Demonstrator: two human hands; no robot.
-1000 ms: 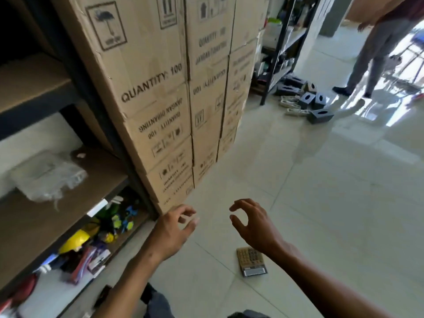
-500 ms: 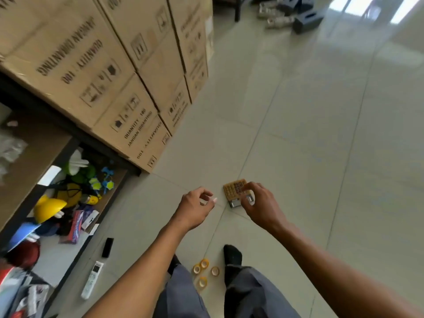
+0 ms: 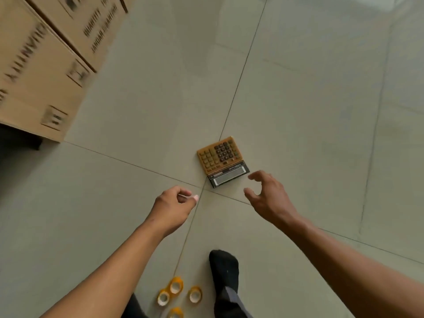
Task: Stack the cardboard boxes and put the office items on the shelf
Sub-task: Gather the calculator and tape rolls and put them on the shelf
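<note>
1. The calculator [image 3: 223, 164] lies flat on the tiled floor [image 3: 309, 111], keys up, its display end towards the person, across a grout line. Half a second ago the right hand had its fingertips on the display end; now they are off it, and the calculator lies as it did.
2. The right hand [image 3: 267, 198] hovers just beside the display corner, thumb and fingers spread in a wide curve, holding nothing. I judge this a re-approach for a pinch across the calculator's edges.
3. The left hand [image 3: 174, 206] hangs loosely curled with nothing in it, near the calculator's left, much where it was.
4. Four rolls of yellow tape [image 3: 177, 294] sit on the floor by a black-socked foot [image 3: 224, 269], untouched.
5. The stacked cardboard boxes [image 3: 43, 60] have slid to the upper left corner as the head tipped down; the shelf is out of view.
6. So no office item is picked up yet; calculator and tape remain to be shelved.
</note>
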